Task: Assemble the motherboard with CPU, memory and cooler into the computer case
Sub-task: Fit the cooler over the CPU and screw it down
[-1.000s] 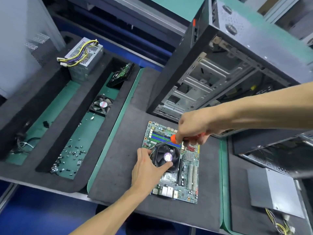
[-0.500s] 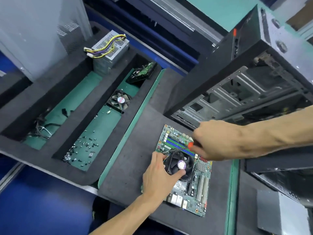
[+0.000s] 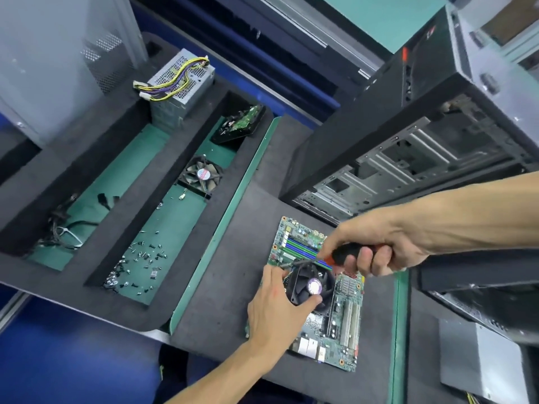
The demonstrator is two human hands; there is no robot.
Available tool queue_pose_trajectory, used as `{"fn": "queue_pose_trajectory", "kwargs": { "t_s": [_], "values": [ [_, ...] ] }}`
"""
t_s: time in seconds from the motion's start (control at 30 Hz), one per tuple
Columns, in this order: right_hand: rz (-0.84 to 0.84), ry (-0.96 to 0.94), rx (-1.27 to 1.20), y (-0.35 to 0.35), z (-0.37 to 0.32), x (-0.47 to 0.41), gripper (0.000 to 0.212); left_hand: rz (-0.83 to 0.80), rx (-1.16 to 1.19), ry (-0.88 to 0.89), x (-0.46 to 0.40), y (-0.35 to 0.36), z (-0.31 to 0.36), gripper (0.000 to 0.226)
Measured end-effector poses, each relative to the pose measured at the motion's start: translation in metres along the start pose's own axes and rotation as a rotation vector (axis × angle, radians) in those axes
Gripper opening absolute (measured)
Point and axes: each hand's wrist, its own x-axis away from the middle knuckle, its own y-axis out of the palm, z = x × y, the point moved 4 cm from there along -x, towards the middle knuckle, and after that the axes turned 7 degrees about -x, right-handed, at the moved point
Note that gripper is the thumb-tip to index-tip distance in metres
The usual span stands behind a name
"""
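Observation:
A green motherboard point(image 3: 341, 339) lies flat on the dark foam mat, blue memory sticks point(image 3: 300, 248) seated along its far side. A black fan cooler point(image 3: 312, 285) sits on it. My left hand point(image 3: 277, 310) grips the cooler's near-left side, thumb on the fan frame. My right hand point(image 3: 376, 246) holds a screwdriver point(image 3: 341, 253) with a black and orange handle, its shaft slanting down-left to the cooler's far-left corner. The open black computer case point(image 3: 408, 158) lies behind the board, its metal tray showing.
Foam trays at left hold loose screws point(image 3: 137, 263), a spare fan point(image 3: 201, 174), a hard drive point(image 3: 239, 125), a power supply point(image 3: 180, 80) with yellow wires and cables point(image 3: 64, 228). A grey metal box point(image 3: 481, 360) lies at lower right.
The camera view has swung and drawn closer. My right hand has lowered the screwdriver to a flatter angle, tip at the cooler's far-left corner. My left hand stays on the cooler.

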Motion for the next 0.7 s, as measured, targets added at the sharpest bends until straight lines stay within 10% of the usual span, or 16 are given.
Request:
{"fn": "queue_pose_trajectory", "kwargs": {
  "t_s": [0.17,0.47,0.57,0.7],
  "values": [
    [0.153,-0.143,0.253,-0.004,-0.007,0.005,0.024,-0.007,-0.021,0.006,-0.001,-0.001,-0.002,0.06],
    [0.678,-0.732,1.658,0.015,-0.002,0.016,0.033,-0.005,-0.016,0.023,-0.002,-0.001,-0.001,0.059],
    [0.59,-0.641,1.439,0.006,0.001,0.006,0.039,0.013,-0.02,0.028,0.0,0.0,-0.002,0.058],
    [0.232,-0.276,0.456,-0.006,0.004,-0.021,0.04,0.036,-0.014,0.023,0.001,0.003,-0.002,0.058]
  ]
}}
